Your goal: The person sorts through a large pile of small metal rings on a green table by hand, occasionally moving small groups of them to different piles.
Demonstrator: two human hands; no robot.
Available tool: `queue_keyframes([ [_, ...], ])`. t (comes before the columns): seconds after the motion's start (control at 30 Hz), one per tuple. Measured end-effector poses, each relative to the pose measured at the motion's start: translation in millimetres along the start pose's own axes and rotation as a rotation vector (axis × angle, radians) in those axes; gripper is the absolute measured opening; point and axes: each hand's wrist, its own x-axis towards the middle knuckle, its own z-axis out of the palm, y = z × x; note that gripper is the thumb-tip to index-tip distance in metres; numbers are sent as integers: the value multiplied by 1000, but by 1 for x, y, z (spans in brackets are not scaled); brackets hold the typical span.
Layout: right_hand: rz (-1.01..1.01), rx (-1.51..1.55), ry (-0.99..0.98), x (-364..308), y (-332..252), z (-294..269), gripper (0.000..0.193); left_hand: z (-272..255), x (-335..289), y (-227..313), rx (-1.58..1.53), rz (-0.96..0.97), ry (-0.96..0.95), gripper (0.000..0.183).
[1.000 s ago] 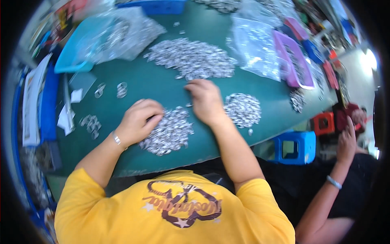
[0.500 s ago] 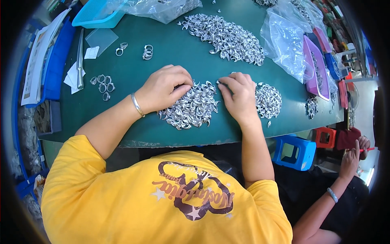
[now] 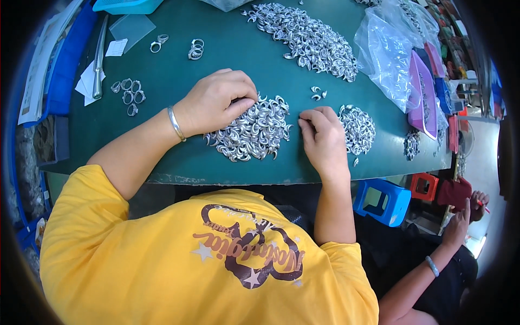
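A pile of small silver crescent-shaped metal pieces (image 3: 253, 132) lies on the green table in front of me. My left hand (image 3: 219, 100) rests at the pile's left side, thumb and fingers closed together at its far edge; whatever they pinch is hidden. To the right of the pile, my right hand (image 3: 326, 138) is low over the table with its fingers curled and thumb tip against the index finger; I cannot make out anything between them. Just beyond it lie several loose crescent pieces (image 3: 318, 93). A smaller crescent pile (image 3: 357, 130) sits right of that hand.
A large heap of crescents (image 3: 309, 40) spreads across the far side. Silver rings (image 3: 130, 92) and a tapered metal rod (image 3: 99, 59) lie at left. Clear plastic bags (image 3: 384, 59) and a purple basket (image 3: 421, 103) stand right. Another person's arm (image 3: 417, 279) shows at lower right.
My right hand has moved right and closer to me, uncovering loose crescents beyond it. The crescent at its fingertips no longer shows there. My left hand stays at the pile; the whole view has shifted slightly.
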Motion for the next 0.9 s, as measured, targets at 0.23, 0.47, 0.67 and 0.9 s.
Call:
queue_keyframes([
  [0.23,142,4,-51,-10,-4,-11,5,0,-1,-2,18,-4,-4,8],
  [0.47,3,99,-11,-10,3,-26,16,2,-1,-5,28,30,4,8],
  [0.67,81,68,-43,-22,-2,-12,9,2,-3,-5,37,25,13,7],
  [0.9,66,63,-25,-26,5,-25,9,1,-1,-5,39,40,10,7],
])
